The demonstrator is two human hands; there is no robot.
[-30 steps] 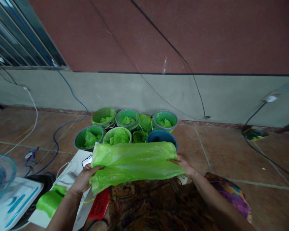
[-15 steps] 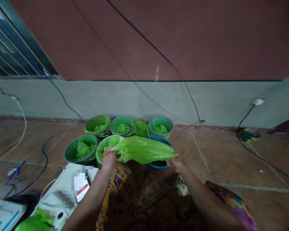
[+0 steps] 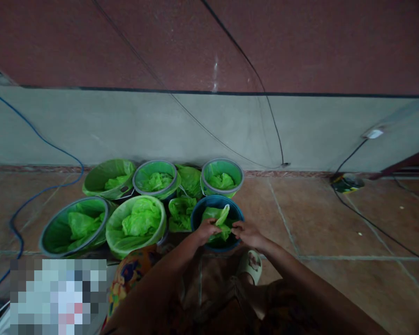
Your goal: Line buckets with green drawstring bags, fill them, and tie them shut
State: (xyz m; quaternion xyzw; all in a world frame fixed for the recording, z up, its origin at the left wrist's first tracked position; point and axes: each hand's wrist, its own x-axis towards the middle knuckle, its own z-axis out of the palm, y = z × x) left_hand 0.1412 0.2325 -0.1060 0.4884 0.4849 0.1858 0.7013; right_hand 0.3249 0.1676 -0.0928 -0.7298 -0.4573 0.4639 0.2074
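Note:
A thin green plastic bag [image 3: 214, 215] hangs bunched inside a blue bucket [image 3: 199, 204], its pale tip sticking up. My left hand [image 3: 208, 231] is closed on the bag's left side, over the bucket's opening. Across from it, my right hand [image 3: 246, 232] has bent fingers pinched at the bag's right edge, close to the bucket's right rim. Just left of this bucket, more green plastic [image 3: 181, 211] lies gathered. A bucket lined with green plastic [image 3: 113, 232] and a grey-rimmed bucket [image 3: 49, 232] stand farther left, each with crumpled green plastic inside.
Along the wall stand several more lined buckets, among them a grey-rimmed one [image 3: 240, 179] behind the blue bucket. A blue cable [image 3: 38, 190] runs over the floor at left. A dark container [image 3: 347, 183] sits by the wall at right. My slipper [image 3: 254, 267] is near the bucket.
The bag was stretched sideways between my hands above the buckets; now it is lowered and bunched in the blue bucket. My hands have come closer together, and the view has shifted.

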